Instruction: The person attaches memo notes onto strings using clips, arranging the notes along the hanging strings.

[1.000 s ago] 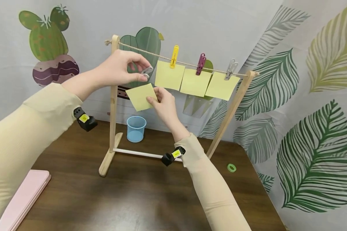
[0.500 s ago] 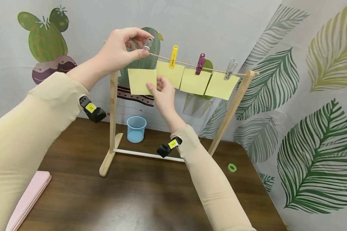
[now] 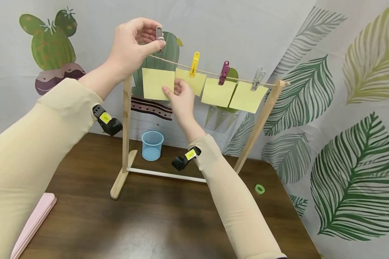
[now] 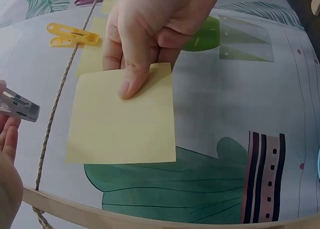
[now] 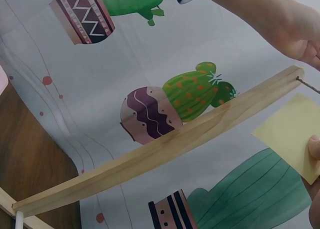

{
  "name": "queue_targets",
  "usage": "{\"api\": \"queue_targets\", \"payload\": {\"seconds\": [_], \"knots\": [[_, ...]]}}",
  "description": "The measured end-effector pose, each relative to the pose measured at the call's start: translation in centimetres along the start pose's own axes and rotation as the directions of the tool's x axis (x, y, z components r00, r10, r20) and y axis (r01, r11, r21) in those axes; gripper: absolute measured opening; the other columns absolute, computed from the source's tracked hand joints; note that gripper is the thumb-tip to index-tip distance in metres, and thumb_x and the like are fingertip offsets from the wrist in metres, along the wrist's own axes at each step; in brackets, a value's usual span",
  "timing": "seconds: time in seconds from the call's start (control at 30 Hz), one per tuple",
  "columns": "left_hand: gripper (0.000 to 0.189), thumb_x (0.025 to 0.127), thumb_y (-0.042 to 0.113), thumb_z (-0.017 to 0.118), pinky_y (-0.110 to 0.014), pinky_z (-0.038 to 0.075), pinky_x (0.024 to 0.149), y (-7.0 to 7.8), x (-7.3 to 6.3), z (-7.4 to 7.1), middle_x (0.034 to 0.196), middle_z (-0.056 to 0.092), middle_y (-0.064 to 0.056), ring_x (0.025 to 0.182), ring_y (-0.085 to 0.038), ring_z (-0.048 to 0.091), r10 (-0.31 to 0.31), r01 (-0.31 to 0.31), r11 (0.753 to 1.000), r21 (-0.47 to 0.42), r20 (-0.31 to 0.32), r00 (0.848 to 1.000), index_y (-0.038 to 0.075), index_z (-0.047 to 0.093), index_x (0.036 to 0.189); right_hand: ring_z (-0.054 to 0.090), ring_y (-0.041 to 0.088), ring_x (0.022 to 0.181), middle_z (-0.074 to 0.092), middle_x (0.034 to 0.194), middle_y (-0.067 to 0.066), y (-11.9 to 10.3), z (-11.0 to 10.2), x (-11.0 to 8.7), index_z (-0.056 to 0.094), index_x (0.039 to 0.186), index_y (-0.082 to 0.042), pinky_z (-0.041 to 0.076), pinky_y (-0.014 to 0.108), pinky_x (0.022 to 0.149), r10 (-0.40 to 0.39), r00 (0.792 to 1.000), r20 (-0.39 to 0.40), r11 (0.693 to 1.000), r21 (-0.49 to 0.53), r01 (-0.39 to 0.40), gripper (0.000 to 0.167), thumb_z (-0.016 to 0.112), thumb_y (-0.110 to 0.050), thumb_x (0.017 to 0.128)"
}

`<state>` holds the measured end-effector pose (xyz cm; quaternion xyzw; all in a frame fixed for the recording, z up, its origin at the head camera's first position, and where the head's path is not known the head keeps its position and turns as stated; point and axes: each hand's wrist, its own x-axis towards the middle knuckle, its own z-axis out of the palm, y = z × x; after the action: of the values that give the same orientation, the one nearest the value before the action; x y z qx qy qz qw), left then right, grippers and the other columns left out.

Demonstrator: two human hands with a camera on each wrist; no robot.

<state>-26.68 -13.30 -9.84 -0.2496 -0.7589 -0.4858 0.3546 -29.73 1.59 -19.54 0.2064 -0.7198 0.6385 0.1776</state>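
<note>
Between thumb and fingers, my left hand point(image 3: 131, 45) pinches a grey clothespin point(image 3: 159, 34) just above the left part of the twine point(image 3: 168, 61). In the left wrist view that clothespin point(image 4: 20, 108) stands apart from the twine. My right hand point(image 3: 183, 99) holds a yellow paper square point(image 3: 157, 83) by its right edge, thumb in front. The square hangs upright a little below the twine and overlaps its neighbour. To the right, several clothespins, yellow point(image 3: 195, 64), purple point(image 3: 224, 73) and clear point(image 3: 258, 78), clip further yellow squares point(image 3: 218, 92) to the twine.
A wooden stand point(image 3: 125, 126) carries the twine, with a white bar point(image 3: 165, 175) low down. Behind it is a blue cup point(image 3: 152, 145). A green ring point(image 3: 259, 189) lies at right on the table point(image 3: 123, 230); a pink case point(image 3: 35, 223) is at left.
Both hands have risen, the left with the clothespin to above the twine. The paper square has come up and turned level, just under the twine.
</note>
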Motion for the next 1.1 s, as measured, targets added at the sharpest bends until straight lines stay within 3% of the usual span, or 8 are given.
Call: {"api": "queue_targets", "payload": {"seconds": [0.17, 0.4, 0.73, 0.87, 1.1], "knots": [[0.034, 0.085, 0.011, 0.075, -0.017, 0.049, 0.086, -0.02, -0.03, -0.15, 0.090, 0.065, 0.016, 0.085, -0.001, 0.062, -0.036, 0.034, 0.998, -0.051, -0.036, 0.999, 0.001, 0.069, 0.117, 0.069, 0.024, 0.100, 0.069, 0.110, 0.024, -0.19, 0.13, 0.09, 0.058, 0.118, 0.008, 0.055, 0.022, 0.082, 0.014, 1.000, -0.001, 0.999, 0.031, -0.014, 0.031, 0.067, -0.005, 0.091], [0.028, 0.078, 0.001, 0.079, -0.015, 0.054, 0.079, -0.01, -0.15, -0.43, 0.079, 0.072, 0.015, 0.076, 0.001, 0.069, -0.104, 0.083, 0.966, -0.243, -0.076, 0.992, -0.003, 0.074, 0.106, 0.069, 0.024, 0.096, 0.068, 0.109, 0.025, -0.05, -0.09, 0.02, 0.058, 0.117, 0.009, 0.055, 0.021, 0.080, 0.014, 1.000, -0.007, 0.999, 0.052, -0.014, 0.029, 0.067, -0.003, 0.091], [0.024, 0.081, 0.013, 0.079, -0.015, 0.052, 0.080, 0.14, -0.23, -0.31, 0.082, 0.075, 0.014, 0.075, 0.005, 0.068, -0.190, 0.175, 0.972, -0.155, -0.090, 0.978, 0.002, 0.076, 0.103, 0.069, 0.024, 0.099, 0.069, 0.109, 0.023, -0.01, 0.27, 0.28, 0.059, 0.116, 0.008, 0.056, 0.022, 0.083, 0.037, 0.999, -0.015, 0.998, 0.047, -0.036, 0.029, 0.067, -0.005, 0.091], [0.023, 0.082, 0.014, 0.079, -0.015, 0.052, 0.079, 0.33, -0.31, -0.13, 0.085, 0.076, 0.009, 0.075, 0.004, 0.068, -0.192, 0.176, 0.974, -0.143, -0.110, 0.975, 0.002, 0.077, 0.102, 0.069, 0.024, 0.099, 0.069, 0.109, 0.022, -0.09, 0.40, 0.35, 0.060, 0.115, 0.007, 0.056, 0.023, 0.082, 0.023, 0.999, -0.027, 0.999, 0.040, -0.022, 0.027, 0.067, -0.005, 0.091], [0.020, 0.083, 0.014, 0.078, -0.015, 0.051, 0.077, 0.46, -0.17, -0.20, 0.081, 0.075, 0.013, 0.075, 0.004, 0.067, -0.213, 0.200, 0.973, -0.110, -0.121, 0.970, 0.004, 0.078, 0.100, 0.070, 0.024, 0.095, 0.069, 0.107, 0.024, 0.00, 0.70, 0.57, 0.060, 0.114, 0.008, 0.056, 0.024, 0.081, -0.004, 0.999, -0.036, 0.998, 0.057, 0.006, 0.027, 0.067, -0.004, 0.091]]}}
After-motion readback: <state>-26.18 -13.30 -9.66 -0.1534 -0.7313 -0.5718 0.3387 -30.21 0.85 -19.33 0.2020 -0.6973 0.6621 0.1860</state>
